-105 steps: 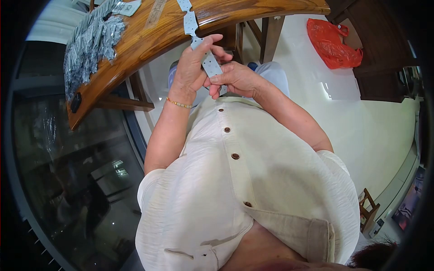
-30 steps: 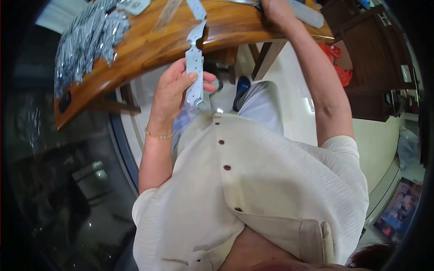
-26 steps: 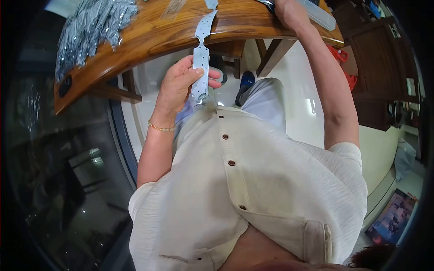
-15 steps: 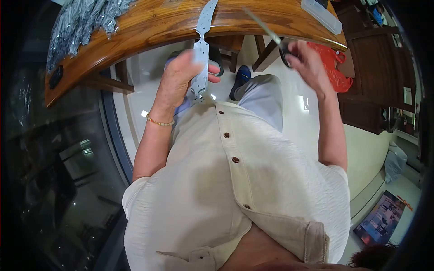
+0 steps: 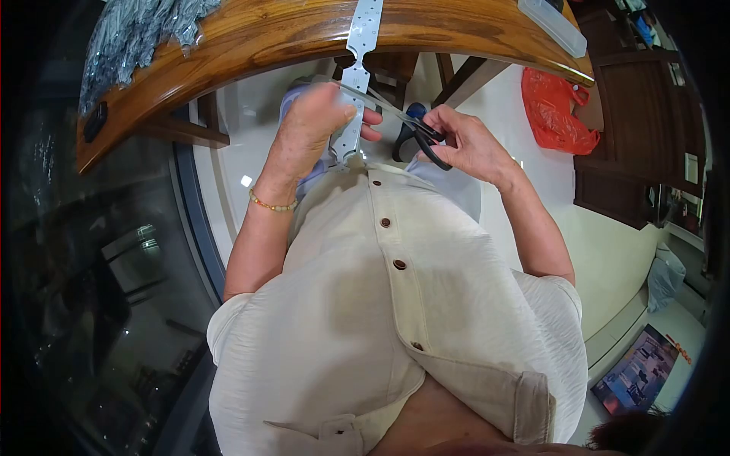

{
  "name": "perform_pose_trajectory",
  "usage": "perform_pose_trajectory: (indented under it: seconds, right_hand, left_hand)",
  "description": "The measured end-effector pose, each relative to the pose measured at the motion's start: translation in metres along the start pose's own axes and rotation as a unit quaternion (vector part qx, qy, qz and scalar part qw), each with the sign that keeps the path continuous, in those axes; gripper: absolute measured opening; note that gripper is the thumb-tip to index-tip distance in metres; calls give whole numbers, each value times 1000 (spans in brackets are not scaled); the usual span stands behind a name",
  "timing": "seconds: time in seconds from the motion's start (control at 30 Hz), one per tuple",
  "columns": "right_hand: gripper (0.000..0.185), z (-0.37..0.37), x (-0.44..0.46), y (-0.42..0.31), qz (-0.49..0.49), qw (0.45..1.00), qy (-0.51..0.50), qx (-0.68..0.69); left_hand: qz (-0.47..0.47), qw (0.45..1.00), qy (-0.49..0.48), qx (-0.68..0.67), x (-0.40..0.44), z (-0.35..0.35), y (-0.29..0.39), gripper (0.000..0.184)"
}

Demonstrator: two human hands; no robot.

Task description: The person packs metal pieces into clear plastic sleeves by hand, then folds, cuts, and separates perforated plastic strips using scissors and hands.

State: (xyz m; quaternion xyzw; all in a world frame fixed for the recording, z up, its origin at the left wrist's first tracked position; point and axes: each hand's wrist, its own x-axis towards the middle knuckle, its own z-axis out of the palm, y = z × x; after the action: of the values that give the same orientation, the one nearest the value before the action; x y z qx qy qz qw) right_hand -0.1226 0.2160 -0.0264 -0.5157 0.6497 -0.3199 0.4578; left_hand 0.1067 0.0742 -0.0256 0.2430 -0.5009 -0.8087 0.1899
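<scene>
A long pale grey-blue strip [image 5: 363, 34] with small dark dots and narrow necks runs from the wooden table down towards my lap. My left hand [image 5: 315, 114] is closed on its lower part, thumb in front and fingertips showing past the right edge. My right hand [image 5: 475, 144] grips black-handled scissors [image 5: 426, 142]. Their blades point up and left, passing over the strip beside my left thumb. Whether the blades touch the strip, I cannot tell.
The wooden table [image 5: 266, 30] bears a heap of clear-wrapped grey pieces [image 5: 144, 38] at left and a clear plastic box [image 5: 553, 29] at right. A red plastic bag [image 5: 555, 114] lies beyond my right hand. A stool [image 5: 391, 72] stands under the table.
My right hand has brought the scissors down and left from above the table edge to the strip. My left hand still holds the strip, which has shifted slightly right.
</scene>
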Motion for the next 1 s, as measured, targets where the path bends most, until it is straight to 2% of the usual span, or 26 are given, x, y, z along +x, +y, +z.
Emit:
perform_pose_trajectory:
  seconds: [0.17,0.27,0.57,0.77,0.87,1.0]
  right_hand:
    - [35,0,5,2,-27,999,-27,11]
    - [34,0,4,-5,31,999,-44,7]
    - [34,-1,2,-7,69,994,-56,65]
    - [34,-1,1,-2,21,997,-44,58]
    - [31,-2,2,-7,43,997,-49,31]
    - [24,-2,1,-6,20,998,-37,36]
  left_hand:
    - [-7,1000,-26,13,1,-3,-6,31]
    - [-15,999,-35,9,1,-2,-5,31]
    - [-23,999,-46,10,-1,1,-4,30]
    - [-23,999,-44,14,0,1,-7,29]
    - [-21,999,-44,14,0,1,-8,29]
    - [-25,999,-38,24,0,2,-6,28]
